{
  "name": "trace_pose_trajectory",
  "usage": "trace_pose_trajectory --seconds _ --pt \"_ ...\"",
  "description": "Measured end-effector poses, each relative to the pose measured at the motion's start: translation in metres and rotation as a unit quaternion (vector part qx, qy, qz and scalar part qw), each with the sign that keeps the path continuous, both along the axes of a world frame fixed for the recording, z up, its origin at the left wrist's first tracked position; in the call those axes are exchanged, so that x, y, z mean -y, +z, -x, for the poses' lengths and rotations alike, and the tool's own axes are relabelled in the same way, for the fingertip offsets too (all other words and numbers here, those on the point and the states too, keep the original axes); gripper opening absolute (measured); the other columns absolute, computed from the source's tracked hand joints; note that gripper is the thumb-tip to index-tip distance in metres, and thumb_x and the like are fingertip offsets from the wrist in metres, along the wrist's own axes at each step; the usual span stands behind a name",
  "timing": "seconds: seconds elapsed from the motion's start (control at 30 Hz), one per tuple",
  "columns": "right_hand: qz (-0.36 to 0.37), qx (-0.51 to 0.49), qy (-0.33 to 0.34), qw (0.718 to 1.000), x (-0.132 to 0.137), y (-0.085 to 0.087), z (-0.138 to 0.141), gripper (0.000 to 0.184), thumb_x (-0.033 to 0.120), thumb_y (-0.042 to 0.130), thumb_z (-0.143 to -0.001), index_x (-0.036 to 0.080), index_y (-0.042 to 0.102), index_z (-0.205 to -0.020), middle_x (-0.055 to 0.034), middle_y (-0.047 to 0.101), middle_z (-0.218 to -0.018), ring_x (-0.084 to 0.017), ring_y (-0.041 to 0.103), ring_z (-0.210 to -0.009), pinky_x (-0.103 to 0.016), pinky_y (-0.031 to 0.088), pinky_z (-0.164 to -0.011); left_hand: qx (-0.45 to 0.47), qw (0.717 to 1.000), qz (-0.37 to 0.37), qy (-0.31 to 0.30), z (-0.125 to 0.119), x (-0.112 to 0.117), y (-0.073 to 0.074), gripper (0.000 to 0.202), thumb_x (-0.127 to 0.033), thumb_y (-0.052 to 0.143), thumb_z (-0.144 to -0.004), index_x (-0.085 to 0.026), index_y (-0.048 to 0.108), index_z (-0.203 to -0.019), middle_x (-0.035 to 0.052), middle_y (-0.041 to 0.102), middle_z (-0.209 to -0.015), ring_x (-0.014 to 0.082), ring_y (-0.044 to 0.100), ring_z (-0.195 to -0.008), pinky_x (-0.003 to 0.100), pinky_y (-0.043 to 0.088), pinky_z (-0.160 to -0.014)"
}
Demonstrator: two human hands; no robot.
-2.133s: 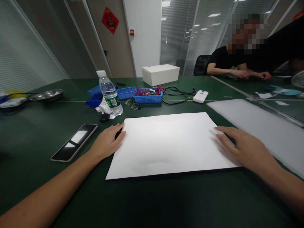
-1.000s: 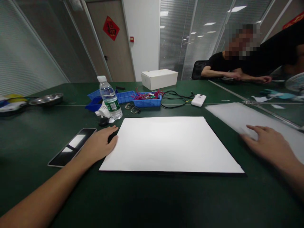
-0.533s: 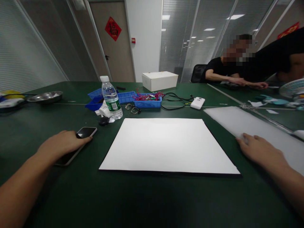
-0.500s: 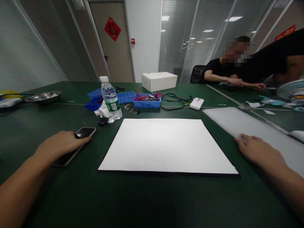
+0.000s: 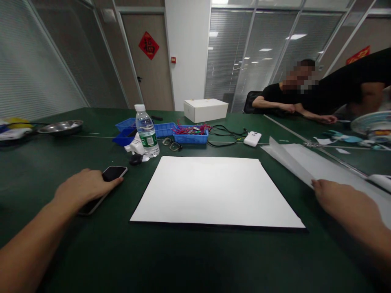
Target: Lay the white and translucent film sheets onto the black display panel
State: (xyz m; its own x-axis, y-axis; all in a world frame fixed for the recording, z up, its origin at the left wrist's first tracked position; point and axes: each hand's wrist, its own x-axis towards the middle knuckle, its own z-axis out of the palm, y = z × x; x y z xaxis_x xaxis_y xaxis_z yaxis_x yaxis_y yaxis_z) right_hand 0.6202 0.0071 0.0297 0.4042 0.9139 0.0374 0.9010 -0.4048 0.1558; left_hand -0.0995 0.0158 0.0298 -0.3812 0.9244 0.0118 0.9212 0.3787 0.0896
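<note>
Now, metal bowl: near the left edge of the tabletop, untouched.
Left hand: laid over the smartphone, thumb stretched along its right edge; the other fingers are hidden, so I cannot tell whether they grip.
Smartphone: partly covered by the palm, well in from the tabletop's far edge, its upper end showing.
Water bottle: upright, capped, beyond the smartphone toward the far edge.
White sheet: flat on the black board, a narrow dark margin showing along its near edge; this placing looks done, and neither hand touches it.
Thin paper: right of the board, its left edge raised in a curl, the rest lying down; the lift looks partial, with most left flat.
Right hand: thumb and forefinger appear to pinch that raised edge; the remaining fingers are hidden.
</note>
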Motion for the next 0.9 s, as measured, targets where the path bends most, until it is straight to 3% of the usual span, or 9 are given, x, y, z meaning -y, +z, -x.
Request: trace_pose_trajectory --seconds 0.1,0.17,0.23,0.3,0.37,0.4,0.47,0.7,0.9 --pt "-0.029 0.031 0.035 0.998 0.016 0.01 0.031 0.068 0.055 0.017 -0.104 0.015 0.072 -0.108 -0.0213 0.07 -0.097 -0.035 0.07 -0.077 -0.042 0.047 -0.061 -0.094 0.994 -0.045 -0.035 -0.047 0.007 0.006 0.096 -0.081 0.037 -0.091 -0.002 0.063 -0.139 0.0323 0.059 -0.135 0.0493 0.062 -0.112 0.059 0.054 -0.085" --pt "-0.043 0.046 0.082 0.995 0.027 0.012 0.055 0.066 0.055 0.017 -0.105 0.019 0.072 -0.107 -0.0164 0.071 -0.096 -0.033 0.07 -0.077 -0.042 0.049 -0.062 -0.102 0.984 -0.089 -0.114 -0.082 0.008 0.001 0.081 -0.068 0.039 -0.097 -0.004 0.065 -0.139 0.0282 0.058 -0.141 0.046 0.06 -0.12 0.058 0.053 -0.094" --pt "-0.098 0.059 0.182 0.977 0.037 0.008 0.078 0.058 0.052 0.023 -0.107 0.022 0.073 -0.113 -0.0109 0.073 -0.106 -0.028 0.071 -0.084 -0.04 0.053 -0.066 -0.038 0.974 -0.102 -0.197 -0.109 0.007 -0.012 0.072 -0.062 0.033 -0.101 -0.009 0.071 -0.133 0.0219 0.062 -0.141 0.0407 0.059 -0.127 0.056 0.046 -0.108" --pt "-0.219 0.087 0.351 0.906 0.044 0.0 0.098 0.046 0.044 0.034 -0.108 0.023 0.073 -0.119 -0.0056 0.073 -0.118 -0.022 0.072 -0.093 -0.036 0.058 -0.074 0.055 0.962 -0.118 -0.24 -0.125 0.004 -0.026 0.073 -0.062 0.029 -0.104 -0.009 0.07 -0.135 0.0186 0.063 -0.144 0.0362 0.056 -0.134 0.052 0.041 -0.117" --pt "-0.296 0.109 0.494 0.81 0.048 -0.008 0.114 0.036 0.031 0.04 -0.108 0.022 0.074 -0.119 -0.0024 0.071 -0.123 -0.017 0.072 -0.098 -0.031 0.059 -0.081 0.12 0.948 -0.123 -0.267 -0.13 0.003 -0.037 0.075 -0.065 0.03 -0.103 -0.011 0.067 -0.139 0.0168 0.06 -0.149 0.0341 0.053 -0.139 0.05 0.038 -0.12" --pt "-0.3 0.113 0.541 0.778 0.048 -0.012 0.121 0.035 0.027 0.041 -0.108 0.022 0.074 -0.118 -0.0015 0.072 -0.123 -0.016 0.072 -0.098 -0.03 0.06 -0.081 0.148 0.944 -0.128 -0.266 -0.13 0.004 -0.04 0.076 -0.067 0.031 -0.103 -0.011 0.065 -0.141 0.016 0.059 -0.15 0.0335 0.053 -0.14 0.05 0.037 -0.122" --pt "-0.277 0.107 0.596 0.746 0.049 -0.017 0.134 0.034 0.026 0.041 -0.108 0.022 0.074 -0.118 -0.0006 0.072 -0.121 -0.017 0.072 -0.098 -0.031 0.061 -0.08 0.189 0.938 -0.137 -0.257 -0.129 0.006 -0.041 0.078 -0.069 0.029 -0.102 -0.012 0.063 -0.143 0.0152 0.058 -0.151 0.0328 0.052 -0.142 0.051 0.035 -0.124" --pt "-0.229 0.024 0.596 0.769 0.049 -0.029 0.157 0.03 0.035 0.049 -0.106 0.028 0.074 -0.122 -0.0001 0.07 -0.125 -0.021 0.071 -0.107 -0.038 0.062 -0.086 0.212 0.935 -0.118 -0.258 -0.133 0.012 -0.041 0.084 -0.072 0.024 -0.101 -0.011 0.053 -0.152 0.0188 0.047 -0.16 0.0336 0.038 -0.152 0.054 0.027 -0.127" --pt "-0.182 -0.022 0.63 0.755 0.048 -0.029 0.156 0.036 0.033 0.053 -0.104 0.032 0.066 -0.138 0.0016 0.063 -0.14 -0.019 0.064 -0.125 -0.037 0.059 -0.1 0.131 0.955 -0.067 -0.258 -0.14 0.012 -0.035 0.082 -0.064 0.051 -0.094 -0.009 0.048 -0.155 0.0267 0.038 -0.163 0.0424 0.035 -0.152 0.061 0.03 -0.122"
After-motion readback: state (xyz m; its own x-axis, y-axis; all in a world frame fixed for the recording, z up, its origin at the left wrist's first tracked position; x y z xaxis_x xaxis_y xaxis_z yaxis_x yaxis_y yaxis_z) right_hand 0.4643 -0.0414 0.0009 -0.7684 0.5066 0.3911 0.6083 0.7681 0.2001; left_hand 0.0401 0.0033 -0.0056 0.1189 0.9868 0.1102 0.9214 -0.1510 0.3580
